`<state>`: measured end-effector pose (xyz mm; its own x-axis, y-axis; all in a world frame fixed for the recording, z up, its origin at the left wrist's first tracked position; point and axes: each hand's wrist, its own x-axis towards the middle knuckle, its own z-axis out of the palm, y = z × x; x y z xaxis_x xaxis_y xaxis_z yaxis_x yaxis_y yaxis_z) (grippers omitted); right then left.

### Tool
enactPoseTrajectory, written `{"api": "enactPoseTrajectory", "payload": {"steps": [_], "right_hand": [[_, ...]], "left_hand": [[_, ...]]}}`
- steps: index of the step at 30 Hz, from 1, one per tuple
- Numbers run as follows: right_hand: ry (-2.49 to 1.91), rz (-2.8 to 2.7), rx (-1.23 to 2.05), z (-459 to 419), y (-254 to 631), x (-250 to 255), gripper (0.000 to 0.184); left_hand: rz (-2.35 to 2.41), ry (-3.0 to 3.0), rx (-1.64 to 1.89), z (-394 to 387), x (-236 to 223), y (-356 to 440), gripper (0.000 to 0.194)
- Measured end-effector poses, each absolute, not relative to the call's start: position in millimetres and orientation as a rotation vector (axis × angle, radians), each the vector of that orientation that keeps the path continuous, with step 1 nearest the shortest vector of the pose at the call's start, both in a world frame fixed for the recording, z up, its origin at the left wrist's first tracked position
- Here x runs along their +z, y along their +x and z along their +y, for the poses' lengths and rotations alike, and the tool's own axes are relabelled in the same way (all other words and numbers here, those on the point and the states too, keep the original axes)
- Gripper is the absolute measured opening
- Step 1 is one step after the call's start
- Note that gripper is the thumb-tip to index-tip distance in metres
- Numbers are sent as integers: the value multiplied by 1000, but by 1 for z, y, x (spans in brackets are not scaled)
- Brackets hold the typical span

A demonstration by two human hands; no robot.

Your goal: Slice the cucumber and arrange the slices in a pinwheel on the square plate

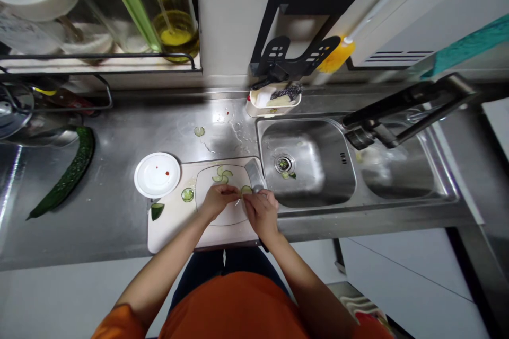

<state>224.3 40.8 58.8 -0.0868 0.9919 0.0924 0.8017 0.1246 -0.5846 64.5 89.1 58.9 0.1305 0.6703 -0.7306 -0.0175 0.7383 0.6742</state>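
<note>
My left hand [218, 201] and my right hand [263, 214] meet over the cutting board [170, 230], fingertips pinched at a thin cucumber slice [246, 189]. Beside and partly under my right hand lies a knife, its wide blade [255, 174] on the board's right edge and its dark handle toward me. Just beyond my left fingers, several thin cucumber pieces [221, 174] are laid in a curved fan on a white surface with a dark outline. A round cucumber piece [187, 194] and a dark green cucumber chunk [157, 211] rest on the board's left part.
A white plate [142, 176] with red bits overlaps the board's left corner. Farther left lies a whole cucumber [67, 183]. To the right is a steel sink [318, 190] with scraps at the drain, under a black faucet [401, 111]. A sponge holder [274, 106] stands behind.
</note>
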Motion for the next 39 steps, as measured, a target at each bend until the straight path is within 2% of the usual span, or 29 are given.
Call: {"api": "enactPoseTrajectory", "payload": {"steps": [8,19,25,36,39], "right_hand": [[-1707,-1834,738,41,224,57,21],[-1873,-1450,1001,43,220,44,15],[-1996,-1481,906,43,216,44,13],[-2031,-1710,730,44,212,44,17],[-2056,-1759,705,45,211,46,15]], "left_hand": [[1347,895,577,87,41,63,19],[1423,1467,597,83,38,68,7],[1393,1844,640,80,26,72,13],[1453,2020,560,79,14,75,24],[1480,2025,577,80,16,76,22]]}}
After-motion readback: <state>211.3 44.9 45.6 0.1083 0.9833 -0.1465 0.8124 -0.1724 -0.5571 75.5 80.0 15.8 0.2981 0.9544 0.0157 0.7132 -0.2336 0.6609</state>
